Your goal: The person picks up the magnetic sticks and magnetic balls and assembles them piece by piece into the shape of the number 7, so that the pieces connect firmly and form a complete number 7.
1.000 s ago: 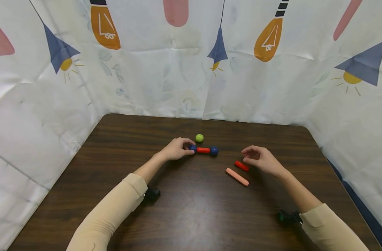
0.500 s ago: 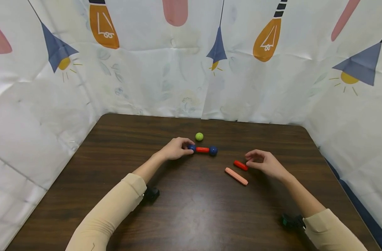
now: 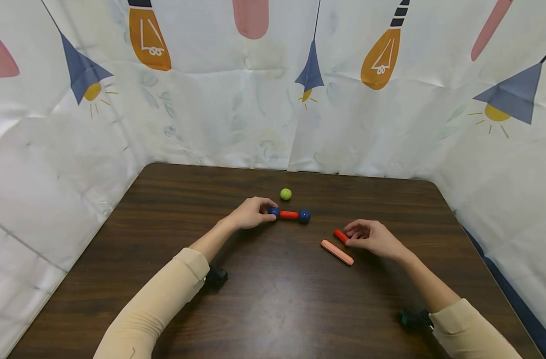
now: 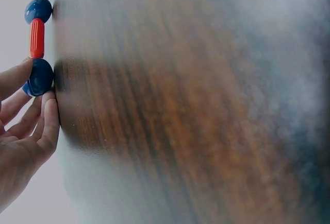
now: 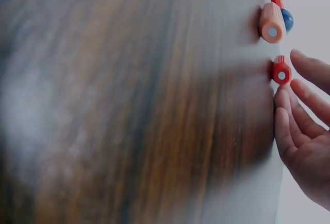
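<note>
Found on tabletop (image 3: 264,289): red bar (image 3: 289,215) with blue ball ends (image 3: 304,216), pinched at left end by fingers of left hand (image 3: 250,213). Noted red rod (image 3: 341,236) just beside parted fingers of right hand (image 3: 375,239); cannot confirm contact. Logged peach rod (image 3: 337,252) nearby, green ball (image 3: 286,194) beyond bar.

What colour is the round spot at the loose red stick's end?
The spot on the red stick looks pale grey; the right wrist view shows it best.

cream sleeves (image 3: 149,304) with folded cuffs (image 3: 193,263), small black wrist cameras (image 3: 217,278)
</note>
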`<state>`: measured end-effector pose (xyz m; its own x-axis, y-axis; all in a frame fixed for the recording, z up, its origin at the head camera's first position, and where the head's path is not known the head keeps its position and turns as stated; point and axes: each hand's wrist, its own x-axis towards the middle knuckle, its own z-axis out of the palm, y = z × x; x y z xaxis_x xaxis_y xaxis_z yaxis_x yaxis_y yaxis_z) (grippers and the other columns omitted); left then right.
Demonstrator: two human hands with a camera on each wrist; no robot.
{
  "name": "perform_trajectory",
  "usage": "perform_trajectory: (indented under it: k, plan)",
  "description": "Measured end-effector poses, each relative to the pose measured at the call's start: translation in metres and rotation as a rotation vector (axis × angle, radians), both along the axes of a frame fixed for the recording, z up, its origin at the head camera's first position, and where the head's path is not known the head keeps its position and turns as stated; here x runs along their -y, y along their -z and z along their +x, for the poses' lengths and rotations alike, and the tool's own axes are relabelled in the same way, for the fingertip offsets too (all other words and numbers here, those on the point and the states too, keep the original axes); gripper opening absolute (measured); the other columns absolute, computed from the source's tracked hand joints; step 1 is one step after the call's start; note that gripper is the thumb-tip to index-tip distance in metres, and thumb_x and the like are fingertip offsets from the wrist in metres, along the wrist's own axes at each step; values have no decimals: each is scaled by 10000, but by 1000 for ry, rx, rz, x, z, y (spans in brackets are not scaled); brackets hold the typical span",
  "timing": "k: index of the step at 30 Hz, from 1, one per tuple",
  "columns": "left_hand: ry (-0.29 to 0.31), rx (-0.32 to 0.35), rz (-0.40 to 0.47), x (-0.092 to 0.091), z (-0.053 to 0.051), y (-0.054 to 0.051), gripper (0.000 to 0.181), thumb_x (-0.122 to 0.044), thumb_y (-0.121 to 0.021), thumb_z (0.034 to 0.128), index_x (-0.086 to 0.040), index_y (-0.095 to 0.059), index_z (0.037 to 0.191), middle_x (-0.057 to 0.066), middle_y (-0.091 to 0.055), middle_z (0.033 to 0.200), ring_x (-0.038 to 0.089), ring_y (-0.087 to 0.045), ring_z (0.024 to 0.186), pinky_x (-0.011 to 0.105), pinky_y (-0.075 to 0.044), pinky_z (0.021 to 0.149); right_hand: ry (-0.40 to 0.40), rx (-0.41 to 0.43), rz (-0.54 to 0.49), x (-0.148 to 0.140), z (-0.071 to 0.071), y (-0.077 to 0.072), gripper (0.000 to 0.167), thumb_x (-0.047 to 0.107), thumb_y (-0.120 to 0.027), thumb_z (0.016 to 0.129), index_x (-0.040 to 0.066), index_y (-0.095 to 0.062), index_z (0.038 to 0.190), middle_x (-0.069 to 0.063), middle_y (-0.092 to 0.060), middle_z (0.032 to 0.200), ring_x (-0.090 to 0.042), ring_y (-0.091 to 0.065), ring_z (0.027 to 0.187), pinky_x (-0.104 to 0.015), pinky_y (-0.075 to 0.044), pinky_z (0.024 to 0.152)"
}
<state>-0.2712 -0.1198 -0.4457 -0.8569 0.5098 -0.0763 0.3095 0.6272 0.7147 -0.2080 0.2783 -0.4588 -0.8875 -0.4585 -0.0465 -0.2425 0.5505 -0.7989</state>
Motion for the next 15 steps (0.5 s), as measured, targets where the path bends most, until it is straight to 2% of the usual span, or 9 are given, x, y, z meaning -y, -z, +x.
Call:
perform_trajectory:
  k: [8,15]
  plan:
    - [1,-3,-1,1,-1,1,343,-215,-708,1000,-72,-674,1311,39,-623,886,177,-542,749,310,-442,665,5,-48,90,15,-2,0,373,309,-830,894,81,-712,1165,-7,-651,946,-207,-612,843,-302,-507,735]
    - [-1,2,-1,1,-2,2,340,-217,-709,1000,-76,-677,1307,37,-632,907,179,-551,776,311,-451,677,32,-76,131,20,-2,-1,307,240,-821,903,69,-717,1137,3,-641,914,-193,-600,811,-310,-493,708]
